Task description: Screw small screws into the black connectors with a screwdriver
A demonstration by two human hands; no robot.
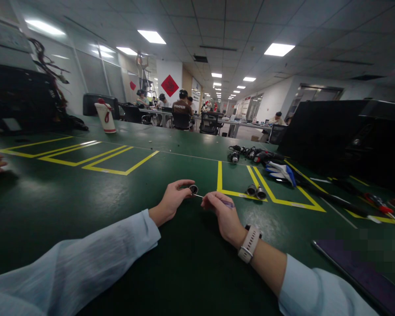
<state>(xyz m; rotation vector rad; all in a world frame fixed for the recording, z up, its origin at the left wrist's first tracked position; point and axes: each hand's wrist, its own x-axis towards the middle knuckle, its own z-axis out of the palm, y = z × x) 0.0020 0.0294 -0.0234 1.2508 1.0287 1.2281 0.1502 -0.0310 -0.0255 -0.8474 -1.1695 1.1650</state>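
The left hand (171,198) grasps the round part (193,189) between thumb and fingers, over the worktop (171,263), about midway between its left and right edges. The right hand (222,213) grasps the thin tool (229,204), whose tip reaches the part's lower rim; whether it enters, I cannot tell. To work well, it seems best to hold the part firmly, keep the tool in line, and press only lightly. Two similar parts (260,192) stand nearer the worktop's right edge.
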